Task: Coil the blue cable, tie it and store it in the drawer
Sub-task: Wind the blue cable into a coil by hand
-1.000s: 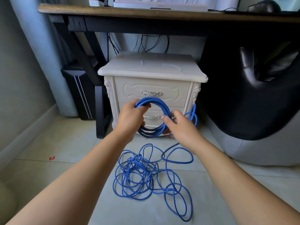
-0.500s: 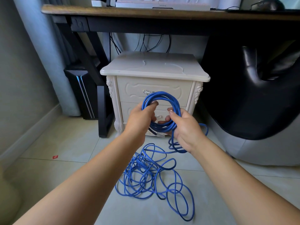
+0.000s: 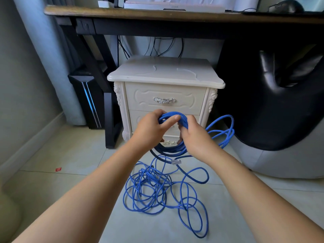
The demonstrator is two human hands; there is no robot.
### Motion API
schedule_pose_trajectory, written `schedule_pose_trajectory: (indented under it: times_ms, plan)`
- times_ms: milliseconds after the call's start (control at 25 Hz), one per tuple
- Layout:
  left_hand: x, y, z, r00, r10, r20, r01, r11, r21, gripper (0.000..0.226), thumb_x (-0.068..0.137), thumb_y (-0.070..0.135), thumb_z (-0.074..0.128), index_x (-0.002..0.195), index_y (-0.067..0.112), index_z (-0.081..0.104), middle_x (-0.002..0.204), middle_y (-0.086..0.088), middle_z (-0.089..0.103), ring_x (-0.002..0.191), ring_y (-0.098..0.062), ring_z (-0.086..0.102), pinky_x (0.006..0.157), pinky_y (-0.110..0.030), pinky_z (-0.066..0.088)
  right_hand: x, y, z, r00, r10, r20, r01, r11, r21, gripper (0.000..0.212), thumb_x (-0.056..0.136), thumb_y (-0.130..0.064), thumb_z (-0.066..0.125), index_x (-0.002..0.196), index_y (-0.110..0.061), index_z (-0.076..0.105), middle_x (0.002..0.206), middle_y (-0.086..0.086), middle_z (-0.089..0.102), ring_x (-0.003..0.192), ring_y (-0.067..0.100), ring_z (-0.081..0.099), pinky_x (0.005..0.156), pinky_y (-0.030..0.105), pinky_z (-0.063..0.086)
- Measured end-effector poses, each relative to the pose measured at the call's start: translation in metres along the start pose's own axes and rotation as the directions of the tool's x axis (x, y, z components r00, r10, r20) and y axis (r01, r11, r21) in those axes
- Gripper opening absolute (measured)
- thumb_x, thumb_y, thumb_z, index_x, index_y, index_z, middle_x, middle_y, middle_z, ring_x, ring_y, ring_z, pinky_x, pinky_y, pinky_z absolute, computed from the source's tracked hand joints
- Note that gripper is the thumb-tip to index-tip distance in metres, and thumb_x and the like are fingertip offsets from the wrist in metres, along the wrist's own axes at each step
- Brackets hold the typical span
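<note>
The blue cable (image 3: 157, 188) lies mostly as a loose tangle on the floor tiles. Part of it is wound into a coil (image 3: 172, 148) held up in front of the white nightstand (image 3: 164, 76). My left hand (image 3: 154, 129) grips the coil's top, thumb over the strands. My right hand (image 3: 193, 133) grips the coil just to the right. A loose loop (image 3: 226, 130) swings out to the right. A clear plug (image 3: 175, 161) hangs below the coil. The upper drawer (image 3: 189, 95) is shut; the lower one is partly hidden by my hands.
A black desk (image 3: 157, 14) spans above the nightstand. A black computer tower (image 3: 91, 100) stands to the left by the desk leg. A large black-and-grey beanbag seat (image 3: 280, 111) fills the right side. A small red scrap (image 3: 58, 169) lies on the floor.
Both hands have closed together at the coil's top and dropped lower in view. Another loop has swung out to the right. The coil now hangs below my hands.
</note>
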State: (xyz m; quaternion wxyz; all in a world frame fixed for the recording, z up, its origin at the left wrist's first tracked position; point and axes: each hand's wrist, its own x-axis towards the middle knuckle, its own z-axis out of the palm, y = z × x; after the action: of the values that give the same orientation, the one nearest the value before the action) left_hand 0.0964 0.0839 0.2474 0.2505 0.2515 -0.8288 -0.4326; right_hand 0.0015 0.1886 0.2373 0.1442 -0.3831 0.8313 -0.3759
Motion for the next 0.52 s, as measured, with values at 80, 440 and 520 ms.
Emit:
schedule_pose_trajectory:
  times_ms: [80, 440, 520]
  plan:
    - [0.004, -0.002, 0.0, 0.998, 0.034, -0.055, -0.033, 0.999, 0.03, 0.041, 0.092, 0.046, 0.058, 0.091, 0.005, 0.061, 0.058, 0.0, 0.045, 0.049, -0.018, 0.045, 0.045, -0.019, 0.035, -0.001, 0.001, -0.004, 1.0, 0.001, 0.019, -0.002, 0.997, 0.071, 0.015, 0.103, -0.035, 0.04, 0.109, -0.023, 0.047, 0.085, 0.004, 0.07, 0.056, 0.001, 0.055, 0.048, 0.019, 0.037]
    - [0.005, 0.006, -0.001, 0.947, -0.278, 0.159, 0.302, 0.615, -0.728, 0.046, 0.096, 0.05, 0.049, 0.075, 0.013, 0.066, 0.052, 0.003, 0.044, 0.046, -0.014, 0.04, 0.049, -0.026, 0.039, 0.01, 0.01, 0.002, 0.988, 0.11, 0.113, -0.156, 0.574, 0.804, 0.017, 0.103, -0.018, 0.047, 0.086, -0.012, 0.048, 0.055, -0.003, 0.042, 0.053, 0.015, 0.051, 0.051, 0.026, 0.041]
    - [0.004, 0.001, 0.006, 0.929, -0.295, 0.225, 0.361, 0.578, -0.732, 0.041, 0.101, 0.04, 0.042, 0.087, 0.01, 0.066, 0.066, -0.003, 0.058, 0.057, -0.016, 0.055, 0.063, -0.029, 0.049, 0.016, 0.012, -0.003, 0.977, 0.188, 0.103, -0.166, 0.364, 0.916, 0.02, 0.101, -0.018, 0.05, 0.083, -0.012, 0.051, 0.054, -0.002, 0.04, 0.06, 0.02, 0.045, 0.058, 0.03, 0.043]
